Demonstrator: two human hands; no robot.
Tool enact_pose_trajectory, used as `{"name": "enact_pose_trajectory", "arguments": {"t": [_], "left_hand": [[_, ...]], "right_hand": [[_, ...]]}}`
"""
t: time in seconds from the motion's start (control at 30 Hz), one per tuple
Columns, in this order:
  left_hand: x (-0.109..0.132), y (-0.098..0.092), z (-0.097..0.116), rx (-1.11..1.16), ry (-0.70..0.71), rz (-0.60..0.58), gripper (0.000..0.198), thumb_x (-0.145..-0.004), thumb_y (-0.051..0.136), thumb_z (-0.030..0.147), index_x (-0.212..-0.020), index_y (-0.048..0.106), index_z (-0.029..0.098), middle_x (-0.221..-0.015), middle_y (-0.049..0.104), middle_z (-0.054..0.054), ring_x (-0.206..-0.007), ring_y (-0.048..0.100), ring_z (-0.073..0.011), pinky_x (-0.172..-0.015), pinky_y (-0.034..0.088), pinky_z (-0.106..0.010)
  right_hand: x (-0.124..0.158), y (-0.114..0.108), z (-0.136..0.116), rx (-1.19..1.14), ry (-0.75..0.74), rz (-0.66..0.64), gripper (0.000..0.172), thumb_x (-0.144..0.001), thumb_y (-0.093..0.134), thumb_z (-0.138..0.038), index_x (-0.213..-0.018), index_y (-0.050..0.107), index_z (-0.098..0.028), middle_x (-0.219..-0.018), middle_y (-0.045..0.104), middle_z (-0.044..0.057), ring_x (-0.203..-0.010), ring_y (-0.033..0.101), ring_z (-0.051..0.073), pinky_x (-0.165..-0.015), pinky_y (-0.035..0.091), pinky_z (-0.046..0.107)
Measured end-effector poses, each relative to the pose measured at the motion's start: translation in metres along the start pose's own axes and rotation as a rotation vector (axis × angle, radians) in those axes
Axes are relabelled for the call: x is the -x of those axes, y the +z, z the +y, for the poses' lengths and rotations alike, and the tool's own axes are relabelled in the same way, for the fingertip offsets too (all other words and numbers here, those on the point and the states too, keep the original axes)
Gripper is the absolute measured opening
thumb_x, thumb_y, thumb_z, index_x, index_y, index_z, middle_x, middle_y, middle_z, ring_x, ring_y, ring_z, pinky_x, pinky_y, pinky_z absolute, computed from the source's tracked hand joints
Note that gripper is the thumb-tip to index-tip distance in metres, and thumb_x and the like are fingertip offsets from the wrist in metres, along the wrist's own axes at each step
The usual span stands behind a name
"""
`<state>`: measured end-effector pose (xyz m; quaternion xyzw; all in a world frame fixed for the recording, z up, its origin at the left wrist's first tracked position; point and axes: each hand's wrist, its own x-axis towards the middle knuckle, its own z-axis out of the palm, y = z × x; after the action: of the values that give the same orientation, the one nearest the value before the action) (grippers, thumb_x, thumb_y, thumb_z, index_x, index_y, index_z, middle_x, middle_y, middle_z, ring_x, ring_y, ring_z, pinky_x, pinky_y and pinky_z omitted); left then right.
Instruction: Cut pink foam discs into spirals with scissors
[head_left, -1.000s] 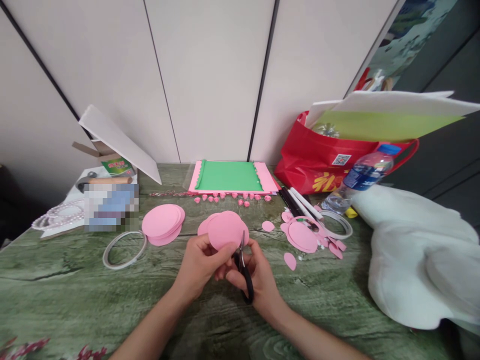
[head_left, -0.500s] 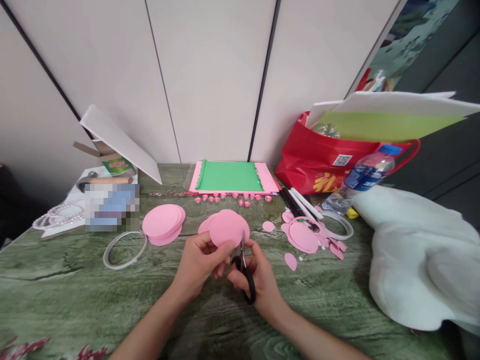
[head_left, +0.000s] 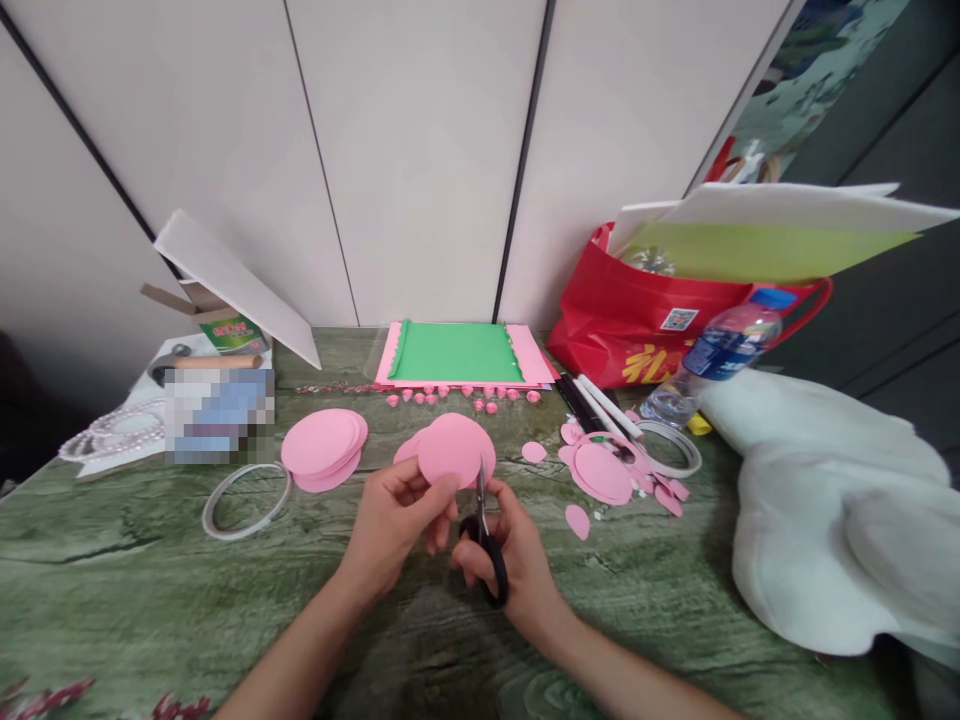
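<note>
Between the thumb and fingers of my left hand (head_left: 401, 515) is a pink paper circle (head_left: 454, 448), held up over the table. My right hand (head_left: 510, 550) is wrapped around the black handles of a pair of scissors (head_left: 482, 520). Their blades point away from me and lie at the right edge of the circle. Behind the held circle, more pink paper (head_left: 407, 447) shows in part. A stack of pink circles (head_left: 322, 445) lies to the left. Two loose pink petal-shaped pieces, one of them a lower petal (head_left: 577, 521), lie to the right.
Pink cutouts (head_left: 604, 472), pens (head_left: 600, 400) and a tape roll (head_left: 671, 448) lie at the right. Another tape roll (head_left: 246, 502) is at the left. Green paper (head_left: 457, 352) lies behind small pink rolls (head_left: 466, 392). A red bag (head_left: 615, 310), bottle (head_left: 731, 350) and white cushion (head_left: 810, 520) stand right.
The whole view has shifted slightly. Both hands keep their grips, and the scissors blades stay at the right edge of the paper circle, looking a little closer together.
</note>
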<state>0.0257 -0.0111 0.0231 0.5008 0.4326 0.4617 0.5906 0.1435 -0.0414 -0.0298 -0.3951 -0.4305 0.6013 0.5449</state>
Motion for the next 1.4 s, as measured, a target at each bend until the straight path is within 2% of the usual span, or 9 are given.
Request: {"name": "enact_pose_trajectory", "arguments": {"t": [0.1, 0.23, 0.4, 0.53, 0.9, 1.13, 1.4], "left_hand": [[0.000, 0.000, -0.001, -0.002, -0.004, 0.013, 0.020, -0.071, 0.065, 0.030, -0.063, 0.058, 0.014, -0.048, 0.055, 0.003, -0.032, 0.043, -0.0061, -0.032, 0.033, -0.018], [0.000, 0.000, -0.002, -0.084, 0.019, 0.071, 0.023, -0.067, 0.068, 0.030, -0.056, 0.058, 0.012, -0.041, 0.048, 0.005, -0.032, 0.037, -0.0040, -0.033, 0.026, -0.016], [-0.001, 0.000, 0.000, -0.154, -0.029, 0.062, 0.024, -0.063, 0.069, 0.032, -0.056, 0.060, 0.012, -0.038, 0.043, 0.006, -0.032, 0.031, -0.0030, -0.033, 0.020, -0.016], [-0.001, 0.001, 0.001, -0.141, -0.043, 0.039, 0.023, -0.063, 0.069, 0.033, -0.059, 0.062, 0.012, -0.040, 0.047, 0.005, -0.032, 0.031, -0.0031, -0.032, 0.020, -0.016], [-0.001, -0.002, -0.002, -0.145, 0.001, 0.045, 0.023, -0.065, 0.069, 0.032, -0.061, 0.060, 0.011, -0.041, 0.043, 0.006, -0.034, 0.031, -0.0030, -0.034, 0.021, -0.016], [-0.002, -0.001, -0.001, -0.138, -0.015, 0.032, 0.024, -0.065, 0.068, 0.033, -0.059, 0.057, 0.013, -0.041, 0.043, 0.007, -0.033, 0.032, -0.0031, -0.033, 0.021, -0.016], [-0.002, -0.003, -0.003, -0.131, 0.011, 0.036, 0.025, -0.068, 0.066, 0.032, -0.057, 0.054, 0.013, -0.040, 0.042, 0.007, -0.033, 0.031, -0.0027, -0.034, 0.021, -0.016]], "right_hand": [[0.001, 0.002, 0.000, -0.020, 0.013, -0.019, 0.050, -0.060, 0.071, -0.030, -0.098, 0.040, -0.022, -0.054, 0.060, -0.007, -0.036, 0.042, 0.007, -0.036, 0.032, 0.016], [0.002, 0.003, 0.000, 0.005, 0.048, -0.004, 0.050, -0.060, 0.071, -0.031, -0.099, 0.040, -0.023, -0.051, 0.056, -0.009, -0.036, 0.042, 0.008, -0.037, 0.031, 0.017], [0.001, 0.001, -0.004, -0.033, -0.029, -0.017, 0.052, -0.061, 0.074, -0.035, -0.098, 0.039, -0.024, -0.057, 0.051, -0.009, -0.047, 0.045, 0.010, -0.047, 0.034, 0.021], [-0.001, -0.001, -0.005, -0.054, -0.052, -0.033, 0.055, -0.062, 0.075, -0.039, -0.100, 0.039, -0.024, -0.063, 0.050, -0.007, -0.056, 0.048, 0.013, -0.053, 0.036, 0.023], [-0.001, -0.001, -0.006, -0.061, -0.062, -0.052, 0.053, -0.062, 0.074, -0.038, -0.097, 0.037, -0.023, -0.055, 0.045, -0.010, -0.045, 0.034, 0.007, -0.045, 0.028, 0.019], [-0.002, -0.002, -0.001, -0.066, -0.033, -0.011, 0.053, -0.061, 0.074, -0.032, -0.097, 0.037, -0.023, -0.051, 0.046, -0.012, -0.042, 0.034, 0.006, -0.043, 0.027, 0.018], [-0.002, -0.004, 0.004, 0.012, -0.025, 0.022, 0.049, -0.060, 0.071, -0.027, -0.098, 0.039, -0.024, -0.051, 0.053, -0.011, -0.040, 0.043, 0.007, -0.040, 0.030, 0.016]]}}
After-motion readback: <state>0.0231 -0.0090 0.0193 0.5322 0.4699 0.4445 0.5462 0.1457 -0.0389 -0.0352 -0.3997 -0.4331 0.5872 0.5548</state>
